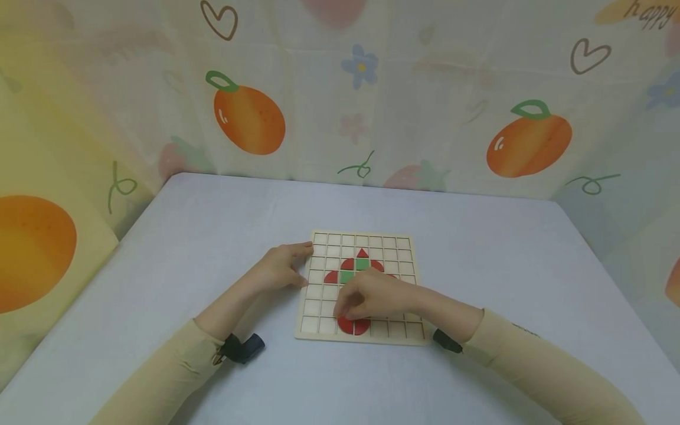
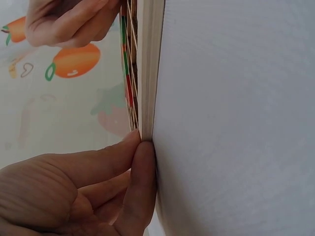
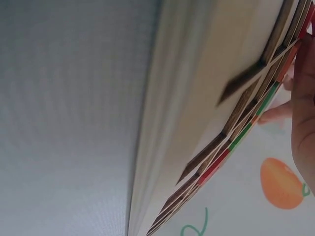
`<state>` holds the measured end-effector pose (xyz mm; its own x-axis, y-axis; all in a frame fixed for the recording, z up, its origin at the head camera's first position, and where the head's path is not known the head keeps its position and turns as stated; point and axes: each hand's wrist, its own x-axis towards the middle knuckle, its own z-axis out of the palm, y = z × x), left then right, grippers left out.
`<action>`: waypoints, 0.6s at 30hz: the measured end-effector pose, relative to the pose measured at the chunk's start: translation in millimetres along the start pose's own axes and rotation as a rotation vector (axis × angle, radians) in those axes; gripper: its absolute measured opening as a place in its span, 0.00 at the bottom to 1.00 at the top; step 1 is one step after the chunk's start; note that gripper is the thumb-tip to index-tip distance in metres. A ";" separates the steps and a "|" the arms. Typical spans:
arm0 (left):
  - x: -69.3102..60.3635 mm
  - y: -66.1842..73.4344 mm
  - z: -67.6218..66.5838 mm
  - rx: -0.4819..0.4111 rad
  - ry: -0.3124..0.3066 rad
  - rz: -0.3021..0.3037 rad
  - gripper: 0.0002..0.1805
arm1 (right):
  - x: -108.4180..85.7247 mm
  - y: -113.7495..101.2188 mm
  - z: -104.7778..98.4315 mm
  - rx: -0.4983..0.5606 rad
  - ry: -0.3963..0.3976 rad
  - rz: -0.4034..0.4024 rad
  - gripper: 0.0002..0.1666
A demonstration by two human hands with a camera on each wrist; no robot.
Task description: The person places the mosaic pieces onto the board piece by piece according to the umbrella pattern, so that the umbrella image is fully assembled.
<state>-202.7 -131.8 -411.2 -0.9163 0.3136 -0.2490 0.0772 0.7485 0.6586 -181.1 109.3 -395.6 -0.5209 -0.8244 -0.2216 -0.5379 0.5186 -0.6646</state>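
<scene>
A square wooden grid board [image 1: 388, 330] lies on the table, with red and green pieces in some of its cells. My left hand [image 1: 278, 265] rests at the board's left edge, index finger and thumb spread apart along it. In the left wrist view, fingertips of the left hand [image 2: 98, 182] touch the board's side [image 2: 150, 64]. Over the lower left cells bends my right hand [image 1: 374, 295], its fingers curled down beside rounded red pieces [image 1: 361, 327]. Those fingers hide whether they pinch a piece. Higher up sit a red triangle [image 1: 362, 254] and a green square [image 1: 363, 264].
The white-covered table [image 1: 478, 254] extends around the board. A fruit-patterned cloth [image 1: 425, 88] hangs behind it and at the sides. Black wrist devices hang under both forearms, the left one [image 1: 244, 348] close to the table surface.
</scene>
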 end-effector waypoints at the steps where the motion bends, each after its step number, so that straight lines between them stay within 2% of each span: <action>1: -0.1 0.2 0.1 0.000 0.000 -0.001 0.42 | -0.1 0.2 0.0 -0.005 0.002 0.002 0.10; 11: -1.0 0.4 -0.6 0.008 0.002 -0.001 0.41 | -0.8 2.1 -2.1 0.000 0.028 0.023 0.09; 18: -0.9 0.7 0.8 -0.001 -0.001 -0.011 0.42 | -13.6 4.2 -20.4 0.044 0.124 0.016 0.08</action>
<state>-201.6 -131.1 -411.1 -0.9166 0.3064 -0.2569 0.0671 0.7513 0.6566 -189.8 127.4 -380.8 -0.6087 -0.7802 -0.1440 -0.5005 0.5185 -0.6933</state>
